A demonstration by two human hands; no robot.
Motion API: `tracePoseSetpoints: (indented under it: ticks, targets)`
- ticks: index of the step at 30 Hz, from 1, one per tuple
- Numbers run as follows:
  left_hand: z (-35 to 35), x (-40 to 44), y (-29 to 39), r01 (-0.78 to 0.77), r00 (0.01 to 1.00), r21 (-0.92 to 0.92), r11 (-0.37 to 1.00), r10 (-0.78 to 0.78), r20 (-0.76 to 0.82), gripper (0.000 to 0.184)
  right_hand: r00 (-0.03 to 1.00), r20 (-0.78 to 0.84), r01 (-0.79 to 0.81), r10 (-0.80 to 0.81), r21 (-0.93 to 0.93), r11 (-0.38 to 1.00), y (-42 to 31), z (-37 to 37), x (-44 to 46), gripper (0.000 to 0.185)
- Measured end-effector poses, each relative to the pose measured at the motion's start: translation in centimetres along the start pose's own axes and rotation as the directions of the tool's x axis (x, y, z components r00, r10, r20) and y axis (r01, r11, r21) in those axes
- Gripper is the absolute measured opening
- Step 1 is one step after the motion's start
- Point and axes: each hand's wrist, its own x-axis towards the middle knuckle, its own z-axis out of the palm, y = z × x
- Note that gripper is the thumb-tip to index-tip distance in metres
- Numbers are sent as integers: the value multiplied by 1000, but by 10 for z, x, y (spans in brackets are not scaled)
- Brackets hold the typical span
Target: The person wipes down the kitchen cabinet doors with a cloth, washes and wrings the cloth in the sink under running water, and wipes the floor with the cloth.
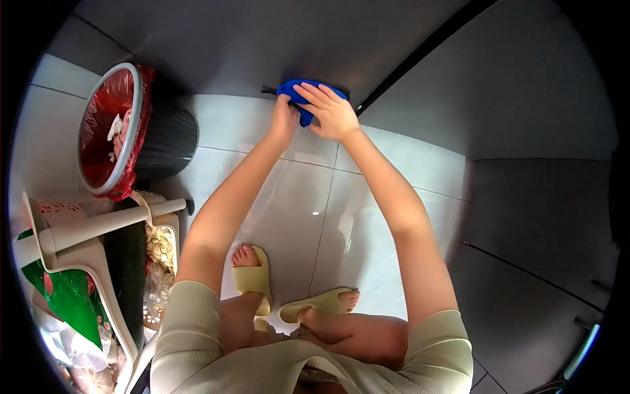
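Observation:
A blue cloth is pressed against the lower part of a dark grey panel, close to the floor. My right hand lies over the cloth with its fingers stretched out, pushing it flat on the panel. Just to the left, my left hand is at the cloth's left edge, its thumb up against the blue fabric and its other fingers mostly hidden. A dark vertical gap in the panels runs to the right of the cloth.
A black bin with a red liner stands at the left on the tiled floor. Below it is a beige rack holding bags and food items. Dark cabinets line the right side. My feet in yellow slippers are below.

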Motion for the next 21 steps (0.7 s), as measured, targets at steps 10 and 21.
tracePoseSetpoints:
  ticks: [10,21]
  targets:
    - [17,2,-36,293,955,-169,941,-279,100,21,836,-314,-355,450,316,880,-35,-33,-44,37]
    - [31,1,-57,236,965,155,959,-250,81,7,307,-222,-638,925,673,373,-65,26,-23,48]
